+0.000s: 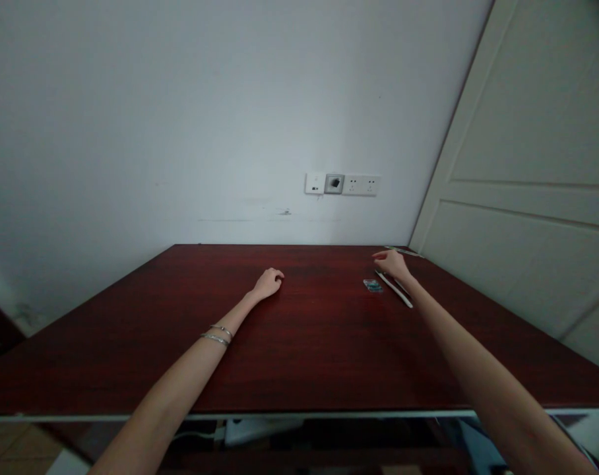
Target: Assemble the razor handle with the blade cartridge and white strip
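Note:
My left hand (268,284) rests on the dark red table (289,356) near its middle, fingers loosely curled in with nothing visible in them. Two silver bracelets (218,334) circle that wrist. Toward the back right, my right hand (392,264) is over the far end of a slim white stick-like thing (396,291). Its fingers point left and look slightly apart, and I see nothing held between them. Whether it touches the white thing is hard to make out. Just left of it lies a small clear, bluish-green flat item (373,285), whose kind I cannot tell.
A thin pale strip (406,251) lies at the table's back right corner. Behind the table rises a white wall (230,119) with sockets (361,185). A pale panelled door (522,158) stands along the right side. Under the front edge is a white object (260,430) with a cable.

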Action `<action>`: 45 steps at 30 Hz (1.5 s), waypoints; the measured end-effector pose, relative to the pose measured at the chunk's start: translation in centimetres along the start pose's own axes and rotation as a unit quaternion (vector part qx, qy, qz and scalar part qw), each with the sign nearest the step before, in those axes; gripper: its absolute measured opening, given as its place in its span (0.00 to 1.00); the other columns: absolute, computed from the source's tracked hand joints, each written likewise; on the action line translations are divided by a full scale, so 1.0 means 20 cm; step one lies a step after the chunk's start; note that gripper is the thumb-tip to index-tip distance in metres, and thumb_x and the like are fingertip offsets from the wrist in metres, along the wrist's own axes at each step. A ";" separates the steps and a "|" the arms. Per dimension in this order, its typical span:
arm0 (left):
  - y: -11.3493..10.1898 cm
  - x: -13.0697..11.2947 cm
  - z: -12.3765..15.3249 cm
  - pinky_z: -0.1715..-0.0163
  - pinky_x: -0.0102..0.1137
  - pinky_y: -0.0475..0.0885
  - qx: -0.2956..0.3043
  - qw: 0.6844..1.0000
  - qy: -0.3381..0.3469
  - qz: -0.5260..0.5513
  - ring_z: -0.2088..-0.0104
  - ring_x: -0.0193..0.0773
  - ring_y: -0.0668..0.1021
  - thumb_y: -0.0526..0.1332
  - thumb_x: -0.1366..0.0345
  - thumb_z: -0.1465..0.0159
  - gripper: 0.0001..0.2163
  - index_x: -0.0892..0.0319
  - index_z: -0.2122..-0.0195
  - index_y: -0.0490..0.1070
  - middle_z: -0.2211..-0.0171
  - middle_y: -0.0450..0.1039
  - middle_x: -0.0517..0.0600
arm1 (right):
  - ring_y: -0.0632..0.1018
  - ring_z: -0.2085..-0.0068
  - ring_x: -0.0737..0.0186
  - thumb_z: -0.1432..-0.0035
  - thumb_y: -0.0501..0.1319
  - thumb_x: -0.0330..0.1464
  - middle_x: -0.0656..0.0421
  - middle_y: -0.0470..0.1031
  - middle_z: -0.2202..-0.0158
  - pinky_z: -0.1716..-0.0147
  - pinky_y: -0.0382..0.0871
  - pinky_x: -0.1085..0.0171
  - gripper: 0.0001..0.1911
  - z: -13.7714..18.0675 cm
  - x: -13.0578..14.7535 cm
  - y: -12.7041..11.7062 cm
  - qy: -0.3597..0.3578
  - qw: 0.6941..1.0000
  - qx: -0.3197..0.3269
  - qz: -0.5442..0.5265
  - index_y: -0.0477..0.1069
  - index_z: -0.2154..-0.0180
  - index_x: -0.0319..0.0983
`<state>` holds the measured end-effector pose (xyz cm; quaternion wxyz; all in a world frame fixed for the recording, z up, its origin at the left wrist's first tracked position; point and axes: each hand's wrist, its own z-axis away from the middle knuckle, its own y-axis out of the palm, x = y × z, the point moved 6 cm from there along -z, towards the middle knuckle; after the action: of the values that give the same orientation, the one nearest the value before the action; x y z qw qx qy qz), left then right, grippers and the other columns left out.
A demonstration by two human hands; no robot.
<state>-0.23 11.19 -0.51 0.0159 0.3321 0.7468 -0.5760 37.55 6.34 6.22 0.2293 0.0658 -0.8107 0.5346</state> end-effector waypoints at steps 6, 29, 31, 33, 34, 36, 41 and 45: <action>-0.05 0.03 -0.07 0.52 0.29 0.65 -0.031 0.993 -0.061 0.101 0.57 0.37 0.75 0.53 0.75 0.46 0.13 0.60 0.65 0.75 0.60 0.76 0.50 | 0.77 0.67 0.56 0.53 0.59 0.35 0.52 0.76 0.74 0.68 0.68 0.66 0.13 0.00 -0.44 -0.02 0.090 0.990 0.077 0.082 0.76 0.70 0.33; -0.19 -0.13 -0.13 0.63 0.30 0.70 -0.054 0.979 -0.037 0.191 0.66 0.37 0.76 0.59 0.69 0.47 0.08 0.63 0.68 0.75 0.68 0.77 0.52 | 0.77 0.64 0.54 0.54 0.60 0.34 0.52 0.77 0.71 0.64 0.67 0.63 0.10 0.01 -0.19 -0.07 0.011 0.999 -0.040 -0.001 0.76 0.71 0.36; -0.20 -0.20 -0.14 0.67 0.29 0.70 -0.054 0.974 -0.036 0.219 0.69 0.35 0.76 0.58 0.68 0.46 0.08 0.64 0.68 0.75 0.70 0.76 0.53 | 0.77 0.65 0.55 0.53 0.59 0.34 0.52 0.77 0.70 0.64 0.67 0.64 0.10 0.02 0.00 -0.08 -0.037 0.995 -0.077 -0.058 0.76 0.70 0.35; -0.21 -0.29 -0.15 0.70 0.27 0.70 -0.054 0.968 -0.029 0.242 0.72 0.33 0.75 0.58 0.66 0.45 0.09 0.64 0.68 0.75 0.72 0.76 0.53 | 0.77 0.68 0.56 0.53 0.59 0.34 0.53 0.77 0.72 0.66 0.67 0.63 0.10 0.06 0.19 -0.08 -0.073 0.986 -0.098 -0.111 0.76 0.71 0.35; -0.21 -0.33 -0.15 0.72 0.27 0.69 -0.056 0.966 -0.024 0.251 0.74 0.33 0.74 0.59 0.64 0.45 0.10 0.64 0.68 0.75 0.73 0.76 0.53 | 0.77 0.69 0.57 0.54 0.59 0.35 0.54 0.76 0.74 0.67 0.67 0.64 0.10 0.08 0.29 -0.07 -0.092 0.981 -0.103 -0.133 0.75 0.71 0.35; -0.22 -0.42 -0.15 0.75 0.26 0.68 -0.067 0.960 -0.018 0.272 0.75 0.32 0.73 0.59 0.60 0.45 0.12 0.65 0.69 0.75 0.74 0.75 0.53 | 0.76 0.71 0.59 0.55 0.60 0.34 0.55 0.76 0.75 0.68 0.67 0.64 0.10 0.14 0.47 -0.05 -0.117 0.972 -0.106 -0.173 0.75 0.70 0.35; -0.27 -0.55 -0.12 0.79 0.25 0.65 -0.113 0.946 -0.027 0.303 0.79 0.32 0.72 0.59 0.51 0.48 0.20 0.66 0.70 0.76 0.78 0.73 0.50 | 0.73 0.74 0.64 0.54 0.59 0.33 0.58 0.75 0.75 0.72 0.65 0.67 0.09 0.31 0.81 0.01 -0.202 0.944 -0.085 -0.246 0.74 0.70 0.35; -0.34 -0.58 -0.09 0.78 0.24 0.62 -0.155 0.952 -0.026 0.261 0.77 0.33 0.72 0.59 0.51 0.48 0.19 0.65 0.74 0.76 0.81 0.72 0.48 | 0.72 0.75 0.66 0.55 0.58 0.30 0.58 0.74 0.76 0.72 0.63 0.68 0.08 0.38 0.93 0.04 -0.224 0.938 -0.086 -0.249 0.74 0.70 0.35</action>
<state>5.88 6.37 10.53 0.2366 0.4938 0.7136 -0.4370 18.62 2.49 11.35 0.1727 0.3633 -0.8417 0.3602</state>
